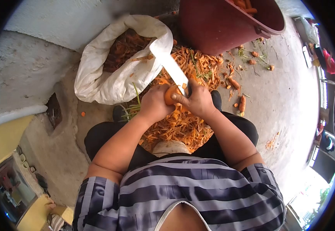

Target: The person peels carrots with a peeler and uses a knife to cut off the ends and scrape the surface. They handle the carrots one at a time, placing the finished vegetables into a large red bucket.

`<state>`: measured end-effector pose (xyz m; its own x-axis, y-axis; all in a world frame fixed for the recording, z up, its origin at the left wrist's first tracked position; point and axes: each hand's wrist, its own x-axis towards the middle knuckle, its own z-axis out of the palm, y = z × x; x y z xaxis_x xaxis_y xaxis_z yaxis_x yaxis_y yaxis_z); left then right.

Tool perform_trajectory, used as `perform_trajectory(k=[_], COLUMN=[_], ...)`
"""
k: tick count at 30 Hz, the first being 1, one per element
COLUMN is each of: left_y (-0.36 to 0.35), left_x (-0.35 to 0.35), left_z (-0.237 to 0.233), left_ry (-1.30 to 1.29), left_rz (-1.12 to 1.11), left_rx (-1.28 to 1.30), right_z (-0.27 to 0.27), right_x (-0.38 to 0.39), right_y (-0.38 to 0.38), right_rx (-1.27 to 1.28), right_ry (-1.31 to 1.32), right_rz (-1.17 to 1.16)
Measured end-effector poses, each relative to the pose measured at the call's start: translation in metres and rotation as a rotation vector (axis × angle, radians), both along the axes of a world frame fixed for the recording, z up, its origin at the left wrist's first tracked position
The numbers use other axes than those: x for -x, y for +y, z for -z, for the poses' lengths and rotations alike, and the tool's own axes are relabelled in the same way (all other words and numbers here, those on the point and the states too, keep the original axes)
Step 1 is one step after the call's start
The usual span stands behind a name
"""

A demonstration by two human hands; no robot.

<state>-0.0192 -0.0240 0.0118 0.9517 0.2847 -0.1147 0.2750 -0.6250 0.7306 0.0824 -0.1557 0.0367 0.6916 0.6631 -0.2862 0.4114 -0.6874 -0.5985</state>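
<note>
My left hand (156, 102) is closed round a carrot (172, 94), whose blunt orange end shows between my two hands. My right hand (199, 99) grips a knife (169, 65) by its handle, with the thumb resting on the carrot. The wide, bright blade points up and to the left, its lower part against the carrot. Beneath both hands lies a heap of orange peelings (175, 129). Green stalks (134, 106) stick out beside my left wrist.
A white sack (115, 86) with peelings inside stands open at the upper left. The dark red bucket (217, 27) at the top holds carrots. Loose carrot pieces (242, 103) and tops lie on the concrete floor (267, 88) to the right.
</note>
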Motion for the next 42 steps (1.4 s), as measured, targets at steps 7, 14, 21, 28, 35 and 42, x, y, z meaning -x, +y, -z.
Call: perform_trajectory(k=[7,14,21,28,35,42], left_y=[0.002,0.002,0.000,0.002,-0.005,0.006], left_x=[0.001,-0.001,0.000,0.000,-0.003,-0.003], left_z=[-0.002,-0.003,0.005,0.011,0.001,0.040], left_ry=[-0.044,-0.054,-0.050,0.017,0.112,0.196], left_rz=[-0.033,-0.032,-0.010,0.050,-0.050,0.030], left_rx=[-0.019,0.014,0.030,0.096,0.044,0.593], right_z=[-0.011,-0.012,-0.002,0.005,0.021,0.003], right_x=[-0.021,-0.020,-0.013,-0.006,-0.006,-0.031], right_y=[-0.003,-0.001,-0.003,-0.005,0.001,-0.002], right_rx=[0.072,0.150,0.180,0.189,-0.059,0.167], right_ry=[-0.017,-0.036,-0.064,-0.043,0.351,0.166], right_rz=[0.019,-0.051,-0.082,-0.149,0.169,0.089])
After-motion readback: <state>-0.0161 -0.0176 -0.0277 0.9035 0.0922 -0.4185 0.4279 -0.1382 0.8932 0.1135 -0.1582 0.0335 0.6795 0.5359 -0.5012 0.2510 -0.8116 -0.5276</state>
